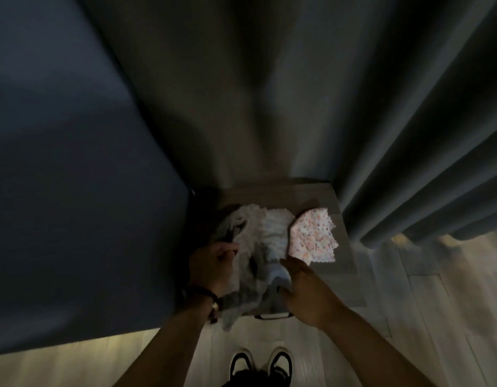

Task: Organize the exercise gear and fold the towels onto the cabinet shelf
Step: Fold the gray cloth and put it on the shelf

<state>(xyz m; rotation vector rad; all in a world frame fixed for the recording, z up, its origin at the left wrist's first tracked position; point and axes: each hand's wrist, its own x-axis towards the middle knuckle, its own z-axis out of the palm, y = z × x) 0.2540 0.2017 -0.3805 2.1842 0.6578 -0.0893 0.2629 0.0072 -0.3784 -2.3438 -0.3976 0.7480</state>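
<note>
A heap of grey and pale blue towels (258, 241) lies on top of a low cabinet (345, 263) in dim light. Beside it on the right sits a folded pink spotted cloth (314, 237). My left hand (211, 263) grips the grey towel at the heap's left edge. My right hand (305, 289) rests with fingers stretched out on the pale towel, its thumb tucked under the near fold. A grey towel end hangs over the cabinet's front edge by my left wrist.
A dark blue surface (74, 177) rises close on the left. Dark curtains (409, 135) hang behind and to the right of the cabinet. A dark handle (272, 317) shows on the cabinet front. Pale wood floor and my two shoes (261, 364) lie below.
</note>
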